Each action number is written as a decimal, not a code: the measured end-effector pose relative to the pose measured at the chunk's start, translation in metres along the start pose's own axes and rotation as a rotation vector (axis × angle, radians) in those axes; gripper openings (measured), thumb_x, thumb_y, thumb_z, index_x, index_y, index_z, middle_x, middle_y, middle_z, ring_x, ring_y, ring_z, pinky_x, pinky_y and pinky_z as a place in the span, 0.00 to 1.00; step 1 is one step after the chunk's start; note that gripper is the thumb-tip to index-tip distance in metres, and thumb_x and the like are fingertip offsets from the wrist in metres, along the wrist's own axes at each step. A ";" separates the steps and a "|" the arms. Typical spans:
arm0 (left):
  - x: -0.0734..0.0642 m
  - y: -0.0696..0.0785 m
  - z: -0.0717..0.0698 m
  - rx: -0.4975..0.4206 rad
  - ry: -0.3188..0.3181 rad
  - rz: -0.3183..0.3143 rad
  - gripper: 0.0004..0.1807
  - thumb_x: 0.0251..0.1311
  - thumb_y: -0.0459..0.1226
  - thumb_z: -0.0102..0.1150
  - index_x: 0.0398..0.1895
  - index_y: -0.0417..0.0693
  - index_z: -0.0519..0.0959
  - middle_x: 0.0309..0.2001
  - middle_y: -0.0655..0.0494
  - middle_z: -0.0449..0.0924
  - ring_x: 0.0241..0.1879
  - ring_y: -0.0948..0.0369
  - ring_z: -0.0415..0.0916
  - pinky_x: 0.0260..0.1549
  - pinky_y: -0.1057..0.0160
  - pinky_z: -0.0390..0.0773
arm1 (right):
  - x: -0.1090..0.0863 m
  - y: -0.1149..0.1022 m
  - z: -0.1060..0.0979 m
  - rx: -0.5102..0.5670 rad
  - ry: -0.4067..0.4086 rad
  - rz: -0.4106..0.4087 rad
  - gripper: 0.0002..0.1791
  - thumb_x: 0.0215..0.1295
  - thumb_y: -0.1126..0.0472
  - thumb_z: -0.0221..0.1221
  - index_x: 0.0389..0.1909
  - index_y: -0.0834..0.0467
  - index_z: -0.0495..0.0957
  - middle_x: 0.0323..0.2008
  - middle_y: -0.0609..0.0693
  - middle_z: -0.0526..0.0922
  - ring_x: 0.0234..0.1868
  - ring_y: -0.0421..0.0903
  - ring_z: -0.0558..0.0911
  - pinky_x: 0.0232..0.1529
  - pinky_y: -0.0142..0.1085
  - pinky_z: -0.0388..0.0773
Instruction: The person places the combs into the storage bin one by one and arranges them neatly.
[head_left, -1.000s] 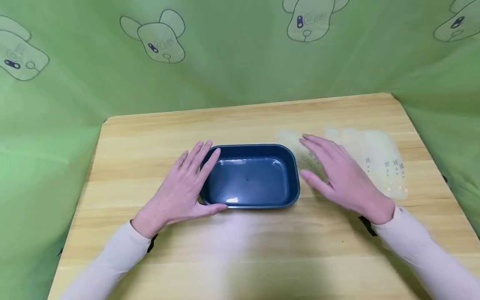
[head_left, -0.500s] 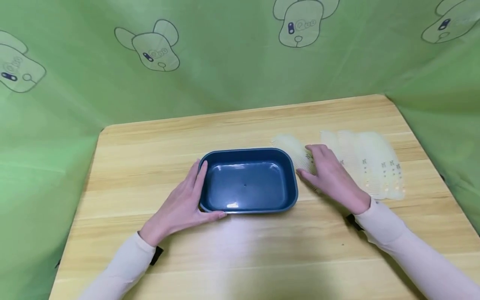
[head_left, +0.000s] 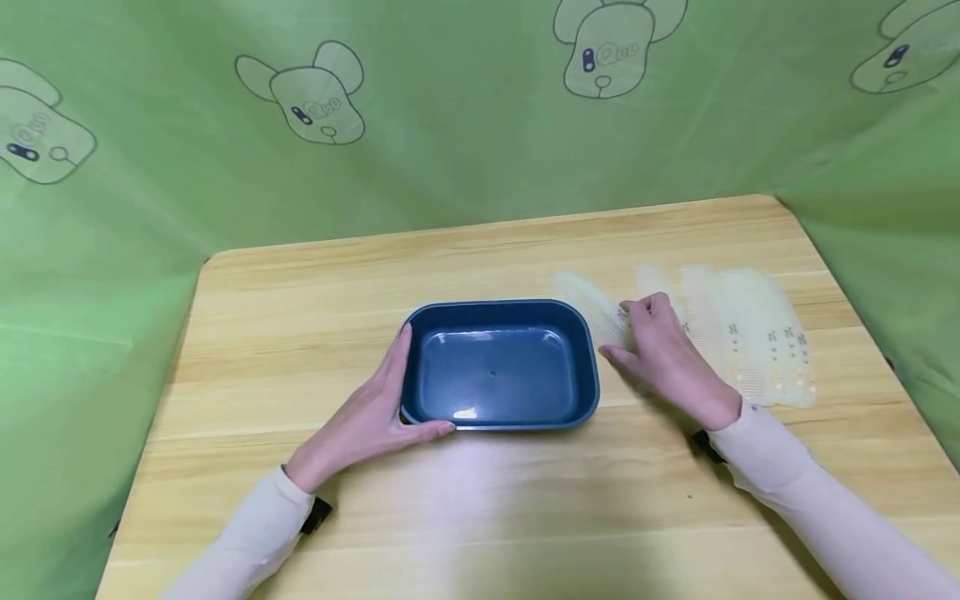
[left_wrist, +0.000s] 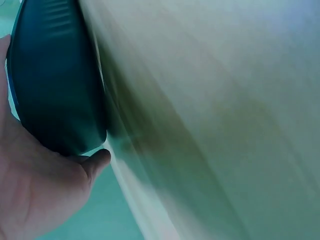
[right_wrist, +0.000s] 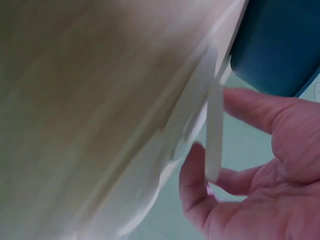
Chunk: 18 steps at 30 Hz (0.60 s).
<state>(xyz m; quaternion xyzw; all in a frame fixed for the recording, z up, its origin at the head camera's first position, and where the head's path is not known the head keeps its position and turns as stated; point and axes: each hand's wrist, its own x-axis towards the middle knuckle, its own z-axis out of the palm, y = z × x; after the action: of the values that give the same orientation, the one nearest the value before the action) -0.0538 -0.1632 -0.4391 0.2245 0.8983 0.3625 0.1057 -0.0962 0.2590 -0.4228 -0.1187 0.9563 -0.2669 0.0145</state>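
Observation:
A dark blue plastic container (head_left: 491, 358) sits on the table, nothing lying in it. My left hand (head_left: 367, 421) grips its left end, thumb along the near side and fingers around the end wall; the left wrist view shows the palm against the container's wall (left_wrist: 57, 80). Just right of the container, my right hand (head_left: 667, 358) pinches a pale translucent comb (head_left: 588, 304) between thumb and curled fingers. Edge-on in the right wrist view, this comb (right_wrist: 214, 135) stands between the fingers. My right hand partly hides it in the head view.
Several similar pale combs (head_left: 753, 333) lie overlapping in a fan on the right of the wooden table (head_left: 337, 308), beyond my right hand. A green curtain (head_left: 457, 150) with printed cartoon heads hangs behind and at both sides.
My left hand has gone from spread fingers over the container's left end to gripping it. My right hand has moved down onto the nearest comb, and its fingers have closed on it.

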 end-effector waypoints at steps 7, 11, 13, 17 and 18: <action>0.000 -0.001 0.002 -0.092 -0.010 -0.016 0.76 0.60 0.62 0.78 0.90 0.59 0.25 0.89 0.54 0.26 0.86 0.50 0.38 0.79 0.42 0.56 | 0.002 0.001 -0.003 0.047 -0.061 0.026 0.38 0.77 0.68 0.65 0.77 0.81 0.58 0.57 0.79 0.71 0.54 0.70 0.75 0.59 0.67 0.76; 0.000 -0.003 0.004 -0.117 -0.002 -0.019 0.77 0.60 0.61 0.79 0.90 0.58 0.24 0.89 0.54 0.25 0.86 0.51 0.36 0.79 0.43 0.54 | 0.001 0.004 -0.007 0.123 -0.087 0.040 0.35 0.81 0.69 0.60 0.81 0.74 0.56 0.52 0.73 0.78 0.44 0.63 0.78 0.46 0.59 0.79; 0.000 -0.003 0.005 -0.128 0.004 -0.022 0.77 0.60 0.62 0.79 0.90 0.59 0.25 0.89 0.54 0.25 0.86 0.52 0.36 0.79 0.42 0.54 | 0.000 0.004 -0.008 0.165 -0.068 0.047 0.34 0.82 0.68 0.59 0.81 0.69 0.58 0.49 0.69 0.79 0.40 0.58 0.77 0.40 0.52 0.76; 0.000 -0.003 0.006 -0.141 0.013 -0.029 0.77 0.59 0.62 0.79 0.90 0.61 0.25 0.89 0.56 0.25 0.86 0.52 0.36 0.79 0.42 0.54 | -0.003 0.004 -0.010 0.255 -0.008 0.045 0.31 0.84 0.66 0.58 0.81 0.64 0.60 0.49 0.65 0.81 0.42 0.56 0.79 0.42 0.42 0.76; 0.000 -0.003 0.006 -0.143 0.015 -0.030 0.77 0.59 0.62 0.79 0.90 0.61 0.25 0.89 0.57 0.25 0.86 0.52 0.36 0.79 0.41 0.54 | -0.003 0.003 -0.010 0.290 0.007 0.044 0.31 0.84 0.66 0.58 0.82 0.64 0.60 0.49 0.65 0.81 0.43 0.55 0.80 0.42 0.39 0.77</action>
<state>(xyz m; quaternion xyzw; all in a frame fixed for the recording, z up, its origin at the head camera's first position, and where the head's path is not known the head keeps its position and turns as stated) -0.0527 -0.1617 -0.4459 0.2000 0.8741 0.4260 0.1205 -0.0951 0.2676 -0.4156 -0.0935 0.9102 -0.4020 0.0342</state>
